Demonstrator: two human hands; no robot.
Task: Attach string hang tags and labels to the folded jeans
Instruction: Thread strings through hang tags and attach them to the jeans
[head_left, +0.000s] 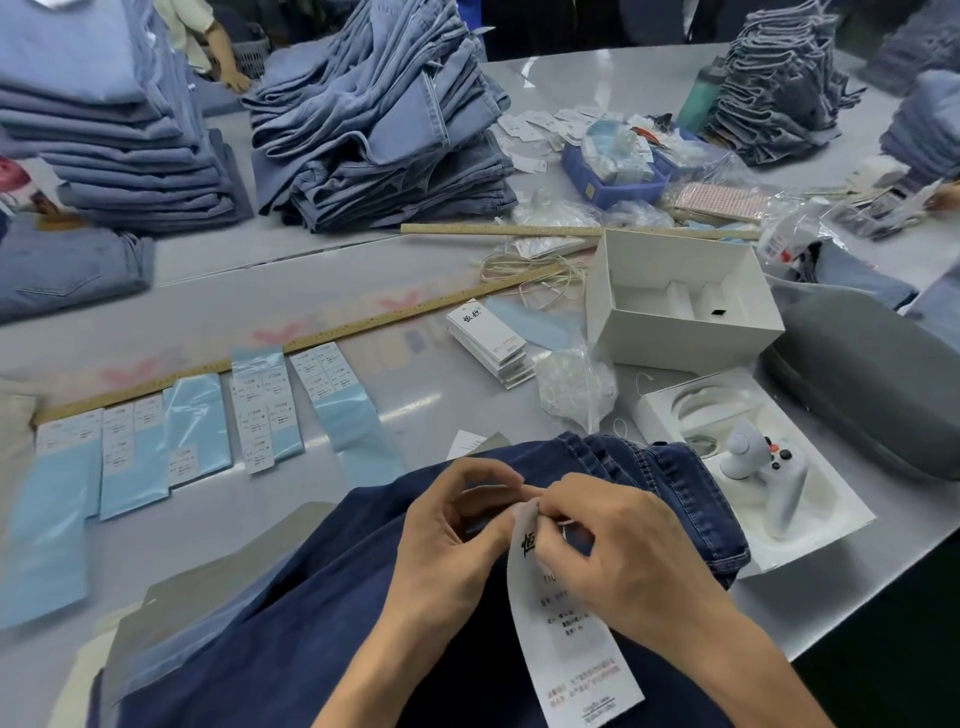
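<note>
Dark blue folded jeans (322, 613) lie at the table's near edge, waistband toward the right. A long white hang tag (576, 649) with printed text hangs over them. My right hand (608, 540) pinches the tag's top end. My left hand (452, 530) meets it there with curled fingers, pinching at the tag top and waistband; the string itself is hidden between my fingers. A stack of white hang tags (491, 338) sits mid-table, with loose strings (530, 270) behind it. Light-blue sticker label sheets (265, 410) lie in a row at left.
Piles of light-blue jeans (384, 130) stand at the back. Two wooden rulers (311, 340) cross the table. An open white box (680, 301), a tray with a white game controller (769, 467), a grey case (872, 395) and plastic bags (574, 387) crowd the right.
</note>
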